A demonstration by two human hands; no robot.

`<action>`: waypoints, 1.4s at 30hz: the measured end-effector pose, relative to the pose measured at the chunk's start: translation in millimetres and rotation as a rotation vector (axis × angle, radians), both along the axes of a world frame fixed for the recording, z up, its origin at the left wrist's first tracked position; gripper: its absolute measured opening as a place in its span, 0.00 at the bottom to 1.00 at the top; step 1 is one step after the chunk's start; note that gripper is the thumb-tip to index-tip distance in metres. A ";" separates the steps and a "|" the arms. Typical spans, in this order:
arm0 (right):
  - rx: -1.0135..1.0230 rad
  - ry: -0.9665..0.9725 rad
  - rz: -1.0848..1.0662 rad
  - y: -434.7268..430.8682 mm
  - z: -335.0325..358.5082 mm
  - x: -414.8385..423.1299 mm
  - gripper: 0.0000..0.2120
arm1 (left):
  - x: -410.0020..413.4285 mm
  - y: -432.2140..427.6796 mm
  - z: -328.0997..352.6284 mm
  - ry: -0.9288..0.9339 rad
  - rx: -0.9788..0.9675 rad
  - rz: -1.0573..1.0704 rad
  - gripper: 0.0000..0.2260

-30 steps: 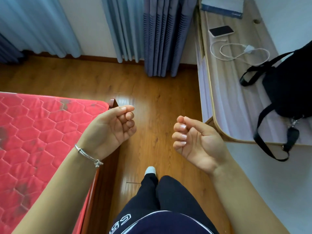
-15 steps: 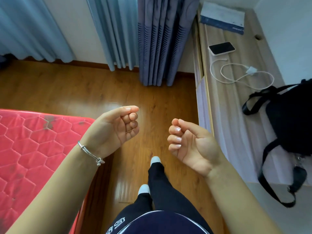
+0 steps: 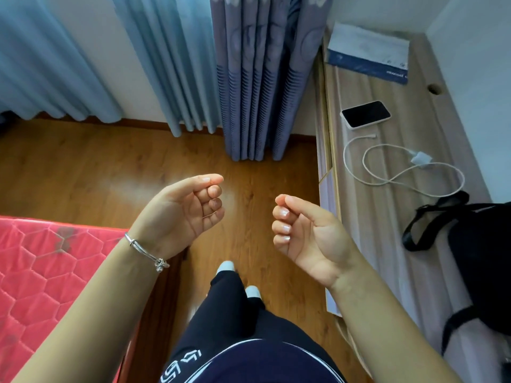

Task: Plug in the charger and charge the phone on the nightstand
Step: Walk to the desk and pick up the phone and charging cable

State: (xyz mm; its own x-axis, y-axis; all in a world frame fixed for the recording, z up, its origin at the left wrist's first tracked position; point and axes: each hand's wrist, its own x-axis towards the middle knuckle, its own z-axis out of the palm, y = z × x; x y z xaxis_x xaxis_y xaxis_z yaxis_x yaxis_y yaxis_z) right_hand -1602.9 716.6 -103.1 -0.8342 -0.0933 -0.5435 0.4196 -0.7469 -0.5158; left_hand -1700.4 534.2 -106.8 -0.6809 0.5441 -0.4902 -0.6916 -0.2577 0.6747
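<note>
Flooring (image 3: 138, 167), wooden and orange-brown, is seen across the middle of the view. Mattress (image 3: 41, 272), red and quilted in hexagons, is placed at the lower left. Curtains: a pale blue pair (image 3: 166, 64) is hung along the far wall, and a darker grey-blue panel (image 3: 257, 78) is gathered just beside the nightstand.

Nightstand (image 3: 387, 230), a long top in pale wood grain, is set along the right wall. Bag (image 3: 484, 258), black with straps, is laid on its near end. Book (image 3: 367, 53), flat, white with a blue edge, is laid at its far end.

Left hand (image 3: 179, 214) and right hand (image 3: 307, 239) are raised over the floor, palms turned inward and well apart from each other. On each, the fingers are curled into the palm with the thumb laid over them, and nothing is held.

Phone (image 3: 365, 114), dark screen up in a white case, is laid on the nightstand between the book and the bag. Charger cable (image 3: 387, 175), white, is looped loosely on the top near the phone; its free tip (image 3: 372, 136) is just beside the phone and not inserted. Adapter (image 3: 420, 158), small and white, is joined to the cable and laid on the top. Bracelet (image 3: 143, 248), silver, is worn on the left wrist.
</note>
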 end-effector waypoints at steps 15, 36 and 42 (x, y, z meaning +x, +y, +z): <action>0.029 -0.011 -0.269 51.0 -0.3 -145.7 0.06 | -186.2 74.3 -0.2 -0.022 0.015 -0.231 0.05; -0.031 -0.049 -0.720 185.4 -25.4 -232.9 0.04 | -327.0 252.2 -19.7 -0.088 0.022 -0.581 0.05; -0.095 -0.089 -0.888 249.9 -31.4 -230.5 0.04 | -343.8 338.4 -22.5 -0.095 -0.031 -0.697 0.06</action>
State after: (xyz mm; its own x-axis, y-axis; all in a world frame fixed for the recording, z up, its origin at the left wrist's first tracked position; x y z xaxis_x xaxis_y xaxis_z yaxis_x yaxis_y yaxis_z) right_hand -1833.4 966.5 -134.5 -0.5756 0.5185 -0.6323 -0.2974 -0.8531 -0.4288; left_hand -2044.1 872.6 -129.3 -0.1320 0.8231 -0.5524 -0.7447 0.2854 0.6033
